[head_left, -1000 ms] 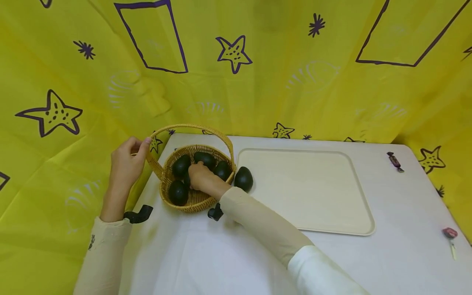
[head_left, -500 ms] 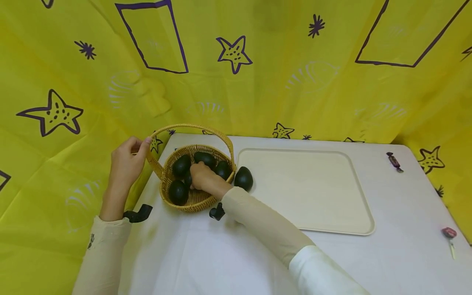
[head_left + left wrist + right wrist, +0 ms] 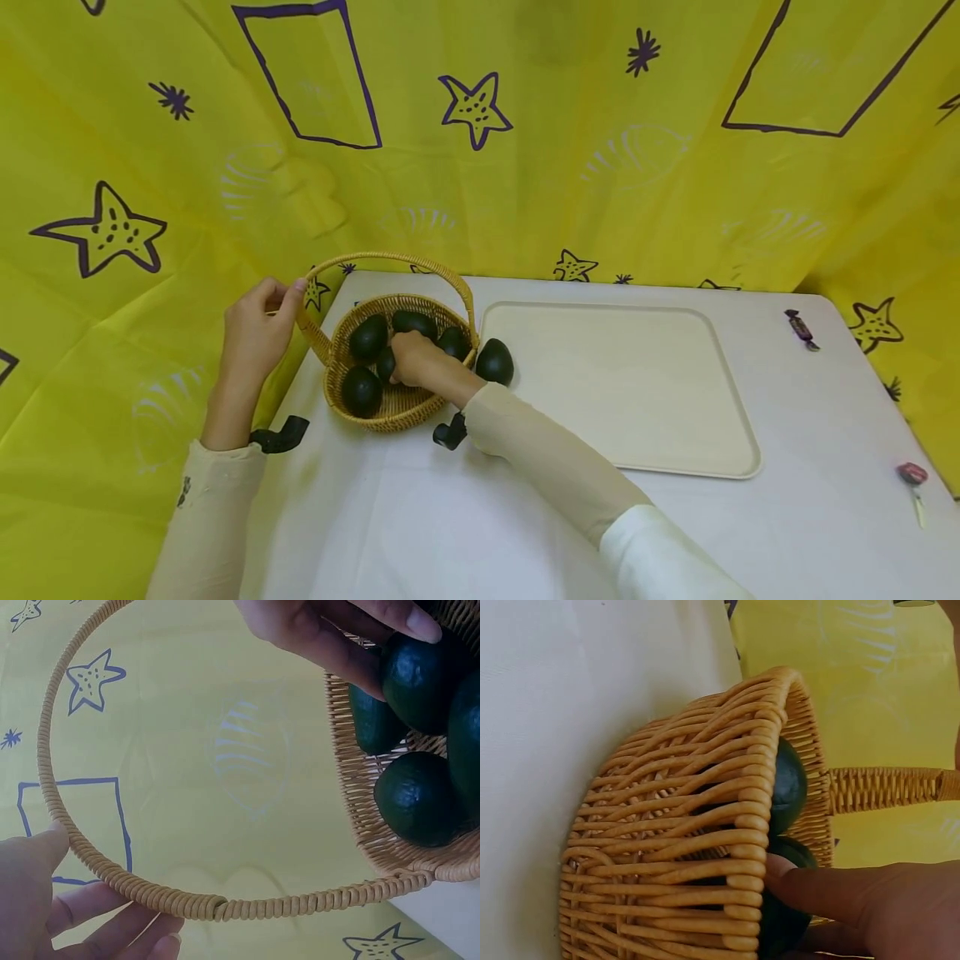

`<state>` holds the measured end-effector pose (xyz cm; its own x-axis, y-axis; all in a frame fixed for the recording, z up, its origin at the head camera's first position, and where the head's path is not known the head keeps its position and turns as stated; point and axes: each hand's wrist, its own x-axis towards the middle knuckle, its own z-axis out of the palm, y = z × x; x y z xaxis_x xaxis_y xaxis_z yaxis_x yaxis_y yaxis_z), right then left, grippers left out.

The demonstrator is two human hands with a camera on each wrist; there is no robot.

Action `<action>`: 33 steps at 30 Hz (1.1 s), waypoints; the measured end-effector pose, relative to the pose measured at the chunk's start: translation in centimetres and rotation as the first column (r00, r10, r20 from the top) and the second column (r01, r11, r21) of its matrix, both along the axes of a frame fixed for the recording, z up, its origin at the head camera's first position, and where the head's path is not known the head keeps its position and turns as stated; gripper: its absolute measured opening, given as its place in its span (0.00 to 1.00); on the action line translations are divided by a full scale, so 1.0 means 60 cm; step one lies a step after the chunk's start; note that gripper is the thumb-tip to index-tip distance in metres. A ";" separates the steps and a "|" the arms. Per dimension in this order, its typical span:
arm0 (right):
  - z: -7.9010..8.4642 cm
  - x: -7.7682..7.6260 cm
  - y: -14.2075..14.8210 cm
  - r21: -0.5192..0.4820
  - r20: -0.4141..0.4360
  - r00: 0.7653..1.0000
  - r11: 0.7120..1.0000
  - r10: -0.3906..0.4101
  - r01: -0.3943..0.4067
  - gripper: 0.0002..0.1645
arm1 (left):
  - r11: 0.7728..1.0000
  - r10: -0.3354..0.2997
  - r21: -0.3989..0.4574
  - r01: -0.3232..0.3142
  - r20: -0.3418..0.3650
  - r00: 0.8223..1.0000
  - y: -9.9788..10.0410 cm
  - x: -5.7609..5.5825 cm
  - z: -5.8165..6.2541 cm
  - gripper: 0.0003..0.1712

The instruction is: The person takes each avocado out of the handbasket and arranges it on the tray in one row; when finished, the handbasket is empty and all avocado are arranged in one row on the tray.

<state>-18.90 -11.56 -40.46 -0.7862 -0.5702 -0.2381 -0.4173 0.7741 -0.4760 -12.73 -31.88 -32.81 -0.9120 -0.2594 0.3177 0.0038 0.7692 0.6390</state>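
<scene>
A wicker basket [image 3: 390, 424] with several dark green avocados [image 3: 362, 392] in it stands at the table's left. My left hand [image 3: 257, 333] holds the left side of its arched handle [image 3: 393, 256], thumb on one side and fingers on the other in the left wrist view. Inside the basket, my right hand [image 3: 420, 361] grips one avocado [image 3: 421, 679], with thumb and fingers at its sides. The right wrist view shows the right thumb [image 3: 782, 866] on that avocado just past the rim; the other fingers are mostly hidden there.
A cream tray [image 3: 615, 383] lies right of the basket, and a single avocado [image 3: 495, 363] rests at its left edge. Further right are a wrapped candy [image 3: 802, 330] and a lollipop [image 3: 913, 475]. A yellow patterned curtain [image 3: 525, 192] hangs behind the white table.
My right hand and forearm have shifted slightly right within the basket, and more of the gripped avocado shows. The left hand and the basket have stayed in place.
</scene>
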 end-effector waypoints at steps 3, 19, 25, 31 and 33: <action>0.003 0.001 0.000 0.018 -0.002 1.000 1.000 0.012 -0.012 0.21 | 1.000 -0.002 0.005 0.002 0.001 1.000 -0.001 0.001 0.001 0.33; -0.005 0.006 -0.002 0.088 -0.065 0.995 0.993 0.080 -0.074 0.24 | 1.000 -0.003 -0.004 0.002 -0.014 1.000 -0.001 0.003 -0.002 0.32; -0.003 0.007 0.007 0.049 -0.045 0.995 0.995 0.086 -0.084 0.21 | 1.000 0.000 -0.006 0.000 -0.017 1.000 0.000 0.004 0.000 0.32; 0.007 0.007 0.024 -0.018 -0.033 0.995 0.996 0.089 -0.090 0.31 | 1.000 -0.001 -0.004 0.001 -0.013 1.000 0.001 0.003 0.001 0.32; 0.012 0.008 0.033 -0.053 -0.029 0.995 0.994 0.094 -0.095 0.37 | 1.000 -0.002 -0.003 0.002 -0.013 1.000 0.001 0.003 0.001 0.32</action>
